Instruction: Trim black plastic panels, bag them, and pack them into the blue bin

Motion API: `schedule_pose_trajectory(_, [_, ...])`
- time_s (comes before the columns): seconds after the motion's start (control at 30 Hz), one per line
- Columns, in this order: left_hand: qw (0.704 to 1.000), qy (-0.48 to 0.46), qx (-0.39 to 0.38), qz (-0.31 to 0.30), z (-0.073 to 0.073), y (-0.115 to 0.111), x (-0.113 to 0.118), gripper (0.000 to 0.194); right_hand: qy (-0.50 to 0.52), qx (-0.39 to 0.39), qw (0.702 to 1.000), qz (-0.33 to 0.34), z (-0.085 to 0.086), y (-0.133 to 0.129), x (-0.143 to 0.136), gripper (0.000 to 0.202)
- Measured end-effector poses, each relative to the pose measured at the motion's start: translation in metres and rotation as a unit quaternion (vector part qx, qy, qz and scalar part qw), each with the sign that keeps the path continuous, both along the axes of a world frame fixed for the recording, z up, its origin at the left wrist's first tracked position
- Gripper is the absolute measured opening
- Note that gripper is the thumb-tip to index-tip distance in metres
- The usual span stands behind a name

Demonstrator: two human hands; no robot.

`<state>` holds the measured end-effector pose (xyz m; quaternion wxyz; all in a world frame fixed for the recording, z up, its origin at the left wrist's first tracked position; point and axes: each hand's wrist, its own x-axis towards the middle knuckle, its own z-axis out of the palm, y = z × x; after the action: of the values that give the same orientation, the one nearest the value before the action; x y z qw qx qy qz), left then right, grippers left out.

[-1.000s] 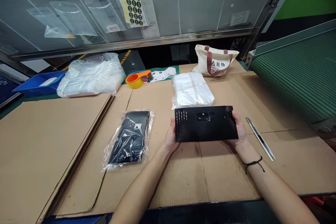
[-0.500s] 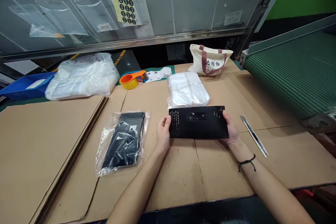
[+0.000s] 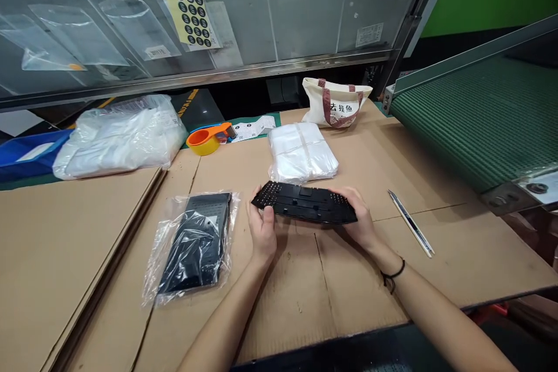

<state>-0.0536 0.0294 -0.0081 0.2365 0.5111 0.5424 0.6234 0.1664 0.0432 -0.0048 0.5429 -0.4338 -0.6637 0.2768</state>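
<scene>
Between my two hands is a black slotted panel [image 3: 305,203], held tilted above the cardboard-covered table. My left hand [image 3: 263,229] grips its left end, thumb on the near face. Around the right end my right hand [image 3: 360,218] is closed, its fingers partly hidden by the panel. Rows of small holes show at both ends of the panel. To the left lies a clear plastic bag [image 3: 150,279] with a similar black panel [image 3: 196,244] inside. Just behind the held panel sits a banded stack of clear plastic bags [image 3: 300,151].
A craft knife [image 3: 410,222] lies on the right. Behind are a tape dispenser [image 3: 207,140], a cloth bag [image 3: 335,103], a large plastic-wrapped bundle [image 3: 122,136] and a blue bin [image 3: 30,157]. Cardboard sheets [image 3: 78,238] cover the left, and a green conveyor belt [image 3: 483,122] runs at right.
The panel has been tipped from facing me to a flatter, slanted angle, showing a different, ribbed side. Both hands still grip its ends. The whole view has shifted slightly.
</scene>
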Motion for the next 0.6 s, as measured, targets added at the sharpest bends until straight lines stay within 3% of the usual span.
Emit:
schedule_pose_trajectory(0.07, [0.999,-0.026,0.010,-0.025,0.004,-0.004,0.005,0.057,-0.069,0.078,0.991,-0.080,0.002,-0.003,0.001,0.038])
schedule_pose_trajectory(0.17, [0.999,-0.027,0.019,-0.043,0.008,-0.009,0.012,0.061,-0.072,0.087,0.982,-0.154,0.001,-0.004,0.003,0.053])
schedule_pose_trajectory(0.4, [0.997,-0.040,0.018,-0.062,0.004,-0.010,0.013,0.065,0.036,0.104,0.986,-0.124,0.000,-0.001,0.000,0.063])
schedule_pose_trajectory(0.6, [0.991,-0.093,-0.019,-0.092,0.000,-0.007,0.015,0.064,0.061,0.140,0.981,-0.119,0.003,-0.002,0.001,0.069])
